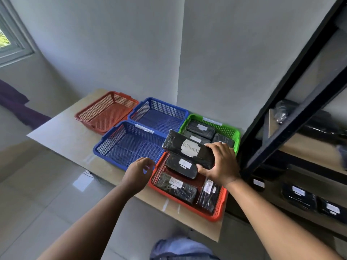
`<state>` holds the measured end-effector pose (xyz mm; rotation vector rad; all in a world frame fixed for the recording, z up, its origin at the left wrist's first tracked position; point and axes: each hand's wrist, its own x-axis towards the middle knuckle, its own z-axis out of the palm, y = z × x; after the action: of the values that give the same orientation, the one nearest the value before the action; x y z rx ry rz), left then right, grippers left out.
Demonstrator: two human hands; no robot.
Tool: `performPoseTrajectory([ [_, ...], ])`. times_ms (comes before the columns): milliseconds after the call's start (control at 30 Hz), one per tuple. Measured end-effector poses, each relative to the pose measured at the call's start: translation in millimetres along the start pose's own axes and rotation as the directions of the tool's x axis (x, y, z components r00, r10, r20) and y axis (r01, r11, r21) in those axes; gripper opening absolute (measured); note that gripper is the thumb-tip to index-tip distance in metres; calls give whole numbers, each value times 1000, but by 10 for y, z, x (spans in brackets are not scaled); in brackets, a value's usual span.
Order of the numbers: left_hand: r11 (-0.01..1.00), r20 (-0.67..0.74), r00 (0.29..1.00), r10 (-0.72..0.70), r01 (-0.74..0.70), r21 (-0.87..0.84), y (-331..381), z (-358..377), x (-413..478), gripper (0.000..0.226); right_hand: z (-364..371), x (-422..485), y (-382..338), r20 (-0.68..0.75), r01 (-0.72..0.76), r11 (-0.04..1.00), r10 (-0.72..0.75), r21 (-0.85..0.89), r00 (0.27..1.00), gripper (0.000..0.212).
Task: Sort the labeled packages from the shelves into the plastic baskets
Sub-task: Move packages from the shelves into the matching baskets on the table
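Low in the frame, the left hand hovers with fingers loosely curled and holding nothing, just over the near corner of the near blue basket and beside the near red basket. To its right, the right hand grips one end of a black wrapped package with a white label reading "RETURN", thumb under the near edge and fingers over the top. The package is held tilted above the far end of the near red basket.

Three other black packages lie in that basket: one directly beneath the held package, a second also marked "RETURN" at the near left, and a third at the near right.

Behind it, the green basket holds several labelled black packages. Farther back on the pale table sit a second blue basket and a second red basket.

At the right edge, a black shelf rack carries more labelled packages.
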<state>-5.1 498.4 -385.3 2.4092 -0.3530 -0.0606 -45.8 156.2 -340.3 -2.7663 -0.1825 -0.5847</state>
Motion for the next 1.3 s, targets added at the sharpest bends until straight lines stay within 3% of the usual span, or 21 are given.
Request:
performPoseTrajectory([
  [267, 996, 63, 994, -89, 88, 17, -251, -423, 734, 38, 718, 862, 27, 53, -32, 995, 27, 96, 998, 72],
  [500, 956, -4, 962, -272, 269, -116, -446, -866, 1500, 37, 1012, 1639, 45, 285, 69, 989, -105, 131, 953, 83],
  [600, 959, -4, 966, -260, 258, -114, -475, -835, 1788, 39, 1049, 1915, 94, 337, 117, 981, -164, 153, 927, 85],
  [733, 975, 173, 964, -201, 214, -63, -459, -722, 2121, 51, 1095, 2217, 120, 382, 144, 966, -218, 215, 898, 87],
  [867, 995, 329, 939, -103, 100, 24, -415, -640, 2555, 36, 1149, 2493, 132, 432, 206, 964, -259, 167, 864, 86],
  [1000, 996, 379, 924, -54, 79, -51, -485, -543, 2876, 32, 1131, 2793, 133, 474, 196, 978, -203, 64, 857, 88],
  [1100, 983, 368, 927, -66, 124, -134, -536, -469, 3092, 29, 1183, 2921, 122, 477, 75, 997, -75, 20, 876, 96],
  [1200, 960, 357, 924, -135, 212, -183, -624, -367, 3339, 30, 1378, 2900, 121, 442, -210, 978, 183, 13, 878, 111],
  [1300, 932, 390, 901, -189, 290, -218, -770, -182, 3587, 30, 1682, 2709, 105, 451, -515, 856, 443, 44, 775, 111],
])
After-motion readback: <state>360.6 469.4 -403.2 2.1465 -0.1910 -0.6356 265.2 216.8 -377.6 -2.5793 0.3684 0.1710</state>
